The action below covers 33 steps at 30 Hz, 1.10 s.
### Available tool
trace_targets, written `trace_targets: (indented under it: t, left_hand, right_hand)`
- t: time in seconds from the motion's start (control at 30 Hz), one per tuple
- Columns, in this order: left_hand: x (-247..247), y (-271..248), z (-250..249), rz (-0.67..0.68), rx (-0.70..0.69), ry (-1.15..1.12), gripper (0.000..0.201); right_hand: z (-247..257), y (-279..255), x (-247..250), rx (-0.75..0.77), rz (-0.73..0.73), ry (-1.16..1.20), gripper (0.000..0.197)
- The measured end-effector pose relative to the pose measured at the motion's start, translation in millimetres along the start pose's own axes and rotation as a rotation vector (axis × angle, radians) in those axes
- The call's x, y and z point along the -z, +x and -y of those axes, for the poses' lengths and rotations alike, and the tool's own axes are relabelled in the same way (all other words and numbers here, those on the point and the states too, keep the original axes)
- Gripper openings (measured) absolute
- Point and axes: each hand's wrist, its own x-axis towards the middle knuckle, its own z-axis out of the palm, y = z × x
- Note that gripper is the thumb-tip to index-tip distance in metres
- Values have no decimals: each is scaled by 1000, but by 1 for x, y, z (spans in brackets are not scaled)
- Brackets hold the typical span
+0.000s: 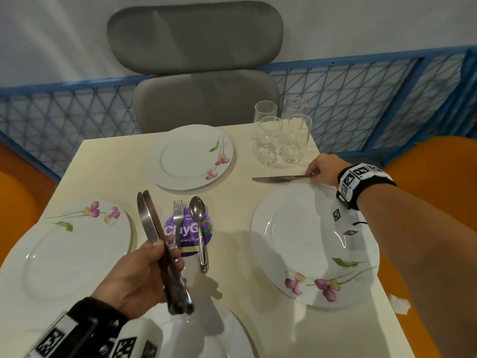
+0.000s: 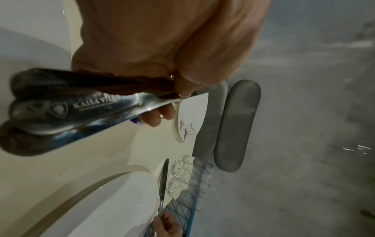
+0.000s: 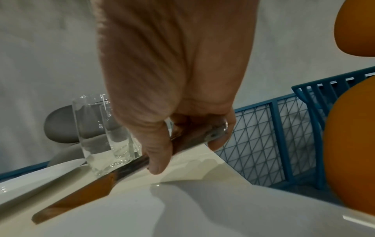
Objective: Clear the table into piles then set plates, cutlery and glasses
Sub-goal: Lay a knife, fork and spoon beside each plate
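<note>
Four white flowered plates lie on the cream table [image 1: 245, 293]: a far plate [image 1: 193, 156], a left plate [image 1: 77, 251], a right plate [image 1: 309, 244] and a near plate [image 1: 206, 339] under my left wrist. My left hand [image 1: 165, 254] grips a bundle of table knives [image 1: 152, 223] by the handles [image 2: 91, 109], blades pointing away, above the table. Just beyond the right plate, my right hand [image 1: 313, 175] pinches the handle of a single knife [image 1: 278, 179] whose blade [image 3: 81, 197] lies on the table. A fork [image 1: 178, 220] and a spoon [image 1: 200, 228] rest in the middle.
Several clear glasses [image 1: 281, 135] stand together at the far right corner, close behind my right hand. A round purple sticker [image 1: 188, 231] lies under the fork and spoon. A grey chair [image 1: 196, 47] faces me; orange chairs [image 1: 433, 164] and a blue mesh fence [image 1: 348, 99] flank the table.
</note>
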Motion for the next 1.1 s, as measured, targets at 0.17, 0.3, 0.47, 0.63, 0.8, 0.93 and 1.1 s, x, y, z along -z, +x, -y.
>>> trace_targets:
  t: [0.17, 0.3, 0.47, 0.63, 0.8, 0.93, 1.1]
  left_hand:
    - [2, -5, -1, -1, -39, -7, 22]
    - [-2, -4, -3, 2, -59, -5, 22]
    - [-5, 3, -4, -15, -57, 10, 23]
    - [-10, 9, -8, -28, -37, 19, 22]
    - [-14, 12, -10, -17, -19, 24, 21]
    - [-16, 15, -11, -1, -10, 10, 19]
    - [-17, 16, -10, 0, -2, 7, 19]
  right_hand:
    - [-5, 16, -2, 18, 35, -60, 31]
    - [-8, 24, -5, 4, 8, -72, 23]
    - [-11, 33, -5, 3, 32, -124, 19]
    - [-9, 42, -3, -17, 62, -212, 23]
    - [-7, 45, -4, 10, 76, -269, 25]
    - [-9, 44, -5, 43, 70, -281, 27]
    - [-9, 42, -8, 36, 65, -263, 28]
